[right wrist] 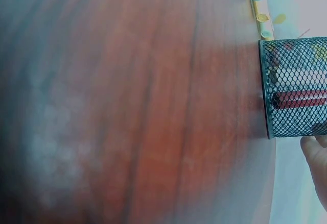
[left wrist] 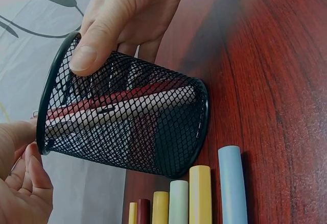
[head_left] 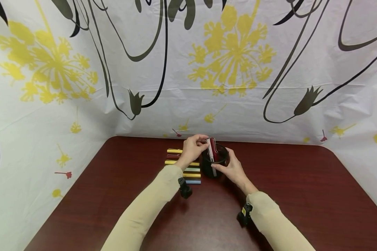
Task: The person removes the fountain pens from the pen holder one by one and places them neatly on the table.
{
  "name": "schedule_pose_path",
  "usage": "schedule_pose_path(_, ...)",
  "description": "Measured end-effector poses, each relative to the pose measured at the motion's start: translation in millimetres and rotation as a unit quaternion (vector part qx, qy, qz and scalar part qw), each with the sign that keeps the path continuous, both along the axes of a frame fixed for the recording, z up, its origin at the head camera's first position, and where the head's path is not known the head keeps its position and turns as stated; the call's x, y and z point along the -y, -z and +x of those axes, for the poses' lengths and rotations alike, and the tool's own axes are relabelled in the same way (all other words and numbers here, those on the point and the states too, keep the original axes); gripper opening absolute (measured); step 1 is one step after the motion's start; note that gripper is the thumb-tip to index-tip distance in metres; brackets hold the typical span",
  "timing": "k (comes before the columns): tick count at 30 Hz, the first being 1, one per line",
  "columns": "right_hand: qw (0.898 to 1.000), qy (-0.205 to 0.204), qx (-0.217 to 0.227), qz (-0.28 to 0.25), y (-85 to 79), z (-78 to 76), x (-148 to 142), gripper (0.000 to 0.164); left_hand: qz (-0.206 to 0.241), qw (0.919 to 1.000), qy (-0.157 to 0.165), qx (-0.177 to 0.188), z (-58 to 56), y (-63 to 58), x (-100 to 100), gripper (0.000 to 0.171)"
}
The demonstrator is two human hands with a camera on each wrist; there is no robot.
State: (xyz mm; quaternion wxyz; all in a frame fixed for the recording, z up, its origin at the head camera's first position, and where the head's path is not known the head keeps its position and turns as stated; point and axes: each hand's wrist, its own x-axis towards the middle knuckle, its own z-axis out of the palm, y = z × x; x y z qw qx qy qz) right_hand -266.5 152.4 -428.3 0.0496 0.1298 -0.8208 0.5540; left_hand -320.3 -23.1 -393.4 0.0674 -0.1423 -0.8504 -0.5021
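Note:
A black mesh pencil cup (head_left: 207, 170) stands on the table towards its far edge. My right hand (head_left: 234, 170) grips it from the right, thumb and fingers around the side near the rim. Inside lean a white pen (left wrist: 117, 109) and a dark red pen (left wrist: 94, 103), seen through the mesh in the left wrist view. My left hand (head_left: 191, 149) is at the rim, its thumb and fingers pinching the white pen's top end. The right wrist view shows the cup (right wrist: 296, 122) at its right edge with a fingertip below it.
Left of the cup, several pens lie side by side in a row: a blue pen (head_left: 193, 182), a pale green pen (head_left: 193, 169), a dark red one (head_left: 172, 157) and yellow ones (head_left: 174, 151). Behind the dark red wooden table (head_left: 286, 174) hangs a patterned white cloth (head_left: 176, 76).

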Motion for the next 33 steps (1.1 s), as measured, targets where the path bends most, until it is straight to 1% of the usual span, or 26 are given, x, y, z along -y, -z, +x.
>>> schedule_pose_path(2,1.000,-0.002,0.001,0.002,-7.3,5.1,2,0.074,0.001,1.0000,0.001,-0.003,0.4,0.7,0,0.027)
schedule_pose_path(4,1.000,-0.001,0.005,0.000,-10.0,6.9,3,0.073,0.004,1.0000,0.002,-0.007,0.8,1.7,0,0.027)
schedule_pose_path(9,1.000,0.000,0.008,0.000,-9.8,6.4,3,0.073,0.007,0.9998,0.003,-0.018,2.8,3.7,1,0.027)
schedule_pose_path(12,1.000,-0.001,0.006,0.002,-7.1,5.1,2,0.073,0.006,0.9997,0.004,-0.024,4.8,4.3,2,0.027)
schedule_pose_path(20,1.000,0.001,0.003,0.000,20.4,-12.3,-5,0.077,0.013,0.9995,0.007,-0.027,10.6,5.3,4,0.027)
schedule_pose_path(27,1.000,0.006,-0.009,0.005,24.6,-15.5,-7,0.077,0.009,0.9991,0.006,-0.040,13.5,5.0,6,0.026)
schedule_pose_path(33,1.000,0.005,-0.003,0.004,24.7,-14.7,-7,0.077,0.005,0.9990,0.008,-0.043,14.3,6.9,7,0.025)
